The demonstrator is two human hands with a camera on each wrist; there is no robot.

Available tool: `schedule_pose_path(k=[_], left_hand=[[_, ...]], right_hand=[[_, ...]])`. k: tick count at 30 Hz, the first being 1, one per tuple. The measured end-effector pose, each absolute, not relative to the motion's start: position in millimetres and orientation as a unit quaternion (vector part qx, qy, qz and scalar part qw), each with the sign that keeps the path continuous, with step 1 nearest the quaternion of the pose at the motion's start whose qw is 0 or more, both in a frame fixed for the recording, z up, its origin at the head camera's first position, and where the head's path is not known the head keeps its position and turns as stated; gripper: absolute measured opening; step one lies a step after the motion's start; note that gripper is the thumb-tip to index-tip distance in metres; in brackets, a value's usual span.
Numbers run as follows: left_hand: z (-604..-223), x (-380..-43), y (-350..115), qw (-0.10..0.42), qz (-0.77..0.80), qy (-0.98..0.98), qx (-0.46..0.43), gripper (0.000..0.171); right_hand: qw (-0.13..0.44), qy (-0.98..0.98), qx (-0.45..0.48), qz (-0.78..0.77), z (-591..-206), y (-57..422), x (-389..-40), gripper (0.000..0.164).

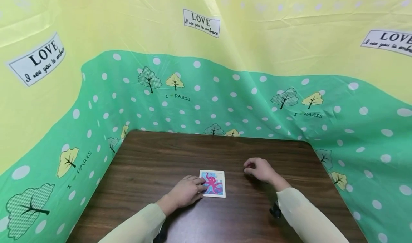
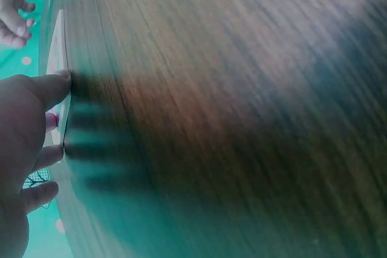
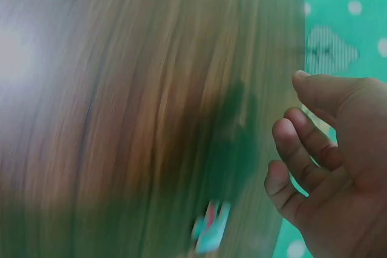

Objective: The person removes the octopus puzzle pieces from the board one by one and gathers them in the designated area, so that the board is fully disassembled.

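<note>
A flat square board [image 1: 214,184] is bordered white and printed with a pink octopus [image 1: 211,180] on blue. The wood-grained tabletop [image 1: 161,153] is streaked dark brown; the draped fabric backdrop [image 1: 222,64] is banded yellow and green, the green dotted white.
</note>
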State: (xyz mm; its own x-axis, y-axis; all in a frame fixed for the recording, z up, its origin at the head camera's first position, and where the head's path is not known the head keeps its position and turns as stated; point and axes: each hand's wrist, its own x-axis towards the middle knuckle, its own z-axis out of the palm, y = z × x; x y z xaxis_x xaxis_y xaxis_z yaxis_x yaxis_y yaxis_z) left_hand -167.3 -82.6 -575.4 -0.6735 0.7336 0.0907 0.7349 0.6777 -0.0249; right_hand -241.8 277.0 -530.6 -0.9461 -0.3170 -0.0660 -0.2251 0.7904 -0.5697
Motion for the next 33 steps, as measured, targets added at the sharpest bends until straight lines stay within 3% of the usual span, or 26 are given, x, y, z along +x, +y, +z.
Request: schedule_pose_path(k=[7,15,33], left_hand=[[-573.5,-167.0,-78.8,0.063,-0.006,-0.912,-0.406,0.035],[-572.7,-168.0,-79.6,0.044,-0.02,-0.913,-0.404,0.037],[-578.2,-162.0,-80.1,0.027,-0.071,-0.922,-0.38,0.04]], right_hand=[[0.09,0.94,-0.156,-0.29,-530.3,224.0,-243.3,0.012],[0.117,0.931,-0.151,-0.311,-537.9,186.4,-238.3,0.012],[0.11,0.931,-0.16,-0.311,-548.7,161.5,-234.4,0.012]])
